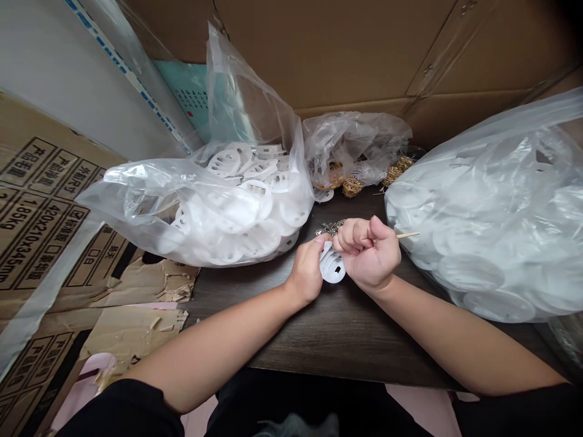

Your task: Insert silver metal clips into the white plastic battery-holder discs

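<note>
White plastic disc [332,264], round and flat, sits tilted just above the dark wood tabletop [346,340], between the two hands. Its face is cut with openings: a dark rectangular slot near the middle and narrower slits towards the rim. The left hand [306,273] clamps the upper edge of the disc between thumb and fingers. The right hand [368,252] is curled shut into a fist around a thin wooden stick [407,235], whose pale tip pokes out past the hand towards the right. Its knuckles sit against or just beside the disc; the exact contact is hidden.

Just above the hands lies a small tangle of silvery metal chain [328,227] on the tabletop. Beyond it, a clear plastic bag [355,139] holds gold-coloured wire coils [353,187], with one loose white disc [323,195] at its edge. A large clear bag [195,212] on the left is heaped with matching discs, and an even fuller bag [483,224] bulges on the right. Brown cardboard [319,54] rises behind the table, a printed carton [40,200] leans at the left, and torn cardboard scraps [146,285] lie below it. Black sleeves [122,406] show at the bottom of the view.
</note>
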Motion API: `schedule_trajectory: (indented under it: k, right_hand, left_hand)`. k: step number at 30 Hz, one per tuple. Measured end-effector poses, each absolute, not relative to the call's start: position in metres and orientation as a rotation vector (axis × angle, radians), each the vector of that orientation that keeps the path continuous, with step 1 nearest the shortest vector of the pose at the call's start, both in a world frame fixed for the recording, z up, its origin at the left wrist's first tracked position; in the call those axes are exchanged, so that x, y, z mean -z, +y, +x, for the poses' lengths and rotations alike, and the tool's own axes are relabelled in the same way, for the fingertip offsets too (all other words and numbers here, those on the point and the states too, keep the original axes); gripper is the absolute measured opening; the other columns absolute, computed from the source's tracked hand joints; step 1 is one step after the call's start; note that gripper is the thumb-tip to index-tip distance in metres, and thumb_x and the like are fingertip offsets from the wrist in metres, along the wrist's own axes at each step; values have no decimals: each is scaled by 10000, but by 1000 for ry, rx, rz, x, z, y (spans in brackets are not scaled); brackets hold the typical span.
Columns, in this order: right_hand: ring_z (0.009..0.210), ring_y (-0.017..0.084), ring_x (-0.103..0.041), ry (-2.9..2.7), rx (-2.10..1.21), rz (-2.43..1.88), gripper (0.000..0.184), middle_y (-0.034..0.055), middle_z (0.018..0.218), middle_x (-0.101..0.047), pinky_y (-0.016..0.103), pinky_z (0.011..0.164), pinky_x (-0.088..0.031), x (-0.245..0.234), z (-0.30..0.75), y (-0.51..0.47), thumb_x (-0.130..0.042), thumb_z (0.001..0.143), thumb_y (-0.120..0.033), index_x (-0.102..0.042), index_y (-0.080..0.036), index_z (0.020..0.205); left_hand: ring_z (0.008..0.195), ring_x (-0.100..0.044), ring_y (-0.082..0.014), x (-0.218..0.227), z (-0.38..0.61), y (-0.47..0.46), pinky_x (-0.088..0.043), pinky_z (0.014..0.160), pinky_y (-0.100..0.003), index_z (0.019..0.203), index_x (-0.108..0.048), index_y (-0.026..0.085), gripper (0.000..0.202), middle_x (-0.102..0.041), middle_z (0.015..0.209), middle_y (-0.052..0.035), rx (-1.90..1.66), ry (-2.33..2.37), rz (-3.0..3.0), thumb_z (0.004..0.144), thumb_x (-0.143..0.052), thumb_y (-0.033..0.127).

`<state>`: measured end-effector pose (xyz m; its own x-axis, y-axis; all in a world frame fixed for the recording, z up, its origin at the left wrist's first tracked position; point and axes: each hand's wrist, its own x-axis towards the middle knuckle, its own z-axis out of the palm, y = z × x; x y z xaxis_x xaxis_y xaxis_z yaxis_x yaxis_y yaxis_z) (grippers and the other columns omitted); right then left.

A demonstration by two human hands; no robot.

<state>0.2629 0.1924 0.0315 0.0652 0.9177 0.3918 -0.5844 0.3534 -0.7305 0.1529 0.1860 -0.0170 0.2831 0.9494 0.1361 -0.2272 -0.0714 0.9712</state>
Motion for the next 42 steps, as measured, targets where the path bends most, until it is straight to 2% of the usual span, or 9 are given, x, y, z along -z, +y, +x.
schedule_trajectory:
  k: [5,10,14,20,24,28,35,39,42]
  right_hand:
    - [428,84,-209,-978,-1199,-437,590,-13,472,-205,255,430,-200,-29,262,196,-545,904,-449,-212,-176,501]
    - [405,78,-203,-1044,-1260,-437,629,-22,491,-213,251,405,-207,-42,269,199,-539,936,-515,-201,-186,520]
    - [455,106,-309,-1141,-1124,-458,579,-10,570,-307,278,466,-312,-43,284,193,-388,1036,-567,-359,-193,595]
    - [687,159,-546,-1771,-265,-612,73,47,794,-576,302,616,-457,-11,323,188,-523,957,-157,-579,-200,975]
    - [736,201,-620,-1947,51,-633,291,77,864,-643,333,638,-541,-1,338,190,-635,868,-159,-578,-197,1151]
    - [744,229,-631,-1991,68,-741,323,102,862,-663,366,648,-548,-2,339,187,-657,886,-225,-571,-179,1193]
    - [810,237,-633,-1841,-36,-739,301,125,928,-652,418,698,-561,8,341,181,-416,1004,-233,-618,-156,1213]
    - [1006,314,-648,-1632,-60,-818,582,143,1022,-627,521,822,-544,12,354,193,-223,1072,-557,-678,-220,1206]
    - [820,245,-646,-1757,-212,-847,688,92,845,-639,437,740,-539,5,364,200,-190,1051,-662,-652,-224,1310]
  left_hand:
    - [754,-398,-160,15,151,187,-362,730,-306,774,-456,172,404,-454,772,-31,-1173,731,1354,1050,-331,440]
    - [801,-498,-176,10,151,186,-425,762,-306,824,-538,156,455,-542,812,-54,-1174,730,1414,1058,-329,487]
    - [523,-501,-135,7,150,180,-409,486,-264,988,-575,163,531,-559,687,-18,-1077,779,1304,1044,-311,620]
    - [432,-471,-99,-4,156,178,-381,365,-214,1150,-517,170,530,-556,689,16,-1170,870,1155,1016,-400,669]
    - [445,-500,-102,-11,164,179,-410,376,-227,1174,-528,175,494,-584,745,-3,-1116,873,1121,1015,-441,634]
    - [472,-536,-109,-5,157,172,-458,423,-246,1222,-577,210,411,-622,812,-33,-1112,878,1135,1036,-457,556]
    - [630,-618,-140,13,132,156,-508,557,-259,1327,-631,313,347,-686,908,-47,-1100,940,1327,1085,-391,378]
    - [985,-660,-171,10,132,164,-519,846,-274,1263,-675,299,319,-711,1135,-42,-1314,1082,1464,1089,-407,318]
    - [961,-651,-152,0,129,175,-505,841,-263,1220,-683,259,321,-710,1118,-42,-1423,1034,1535,1096,-392,310]
